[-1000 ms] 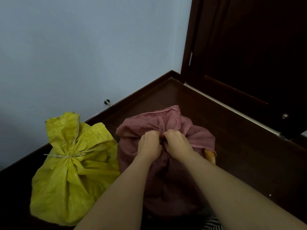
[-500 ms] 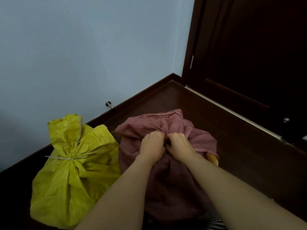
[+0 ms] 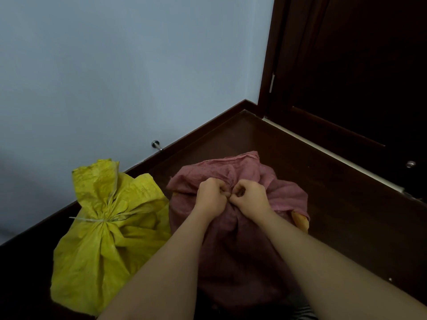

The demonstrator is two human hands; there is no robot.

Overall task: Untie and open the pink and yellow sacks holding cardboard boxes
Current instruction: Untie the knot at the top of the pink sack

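A pink sack (image 3: pixel 233 250) stands on the dark floor in front of me, its top bunched together. My left hand (image 3: pixel 211 197) and my right hand (image 3: pixel 250 196) are both closed at the gathered neck, fingertips pinching at the tie, which the fingers hide. A corner of yellowish cardboard (image 3: pixel 300 221) pokes out at the sack's right side. Left of it sits a yellow sack (image 3: pixel 99 245), its neck tied shut with a pale string (image 3: pixel 92 220).
The sacks sit in a corner between a pale blue wall (image 3: pixel 115 77) with a dark skirting board and a dark wooden door (image 3: pixel 358 77). A metal door stop (image 3: pixel 156 144) sticks out of the wall low down. Dark floor (image 3: pixel 346 215) lies to the right.
My two hands have stayed at the pink sack's neck, fingers shifting slightly against the knot. The sacks have not moved.
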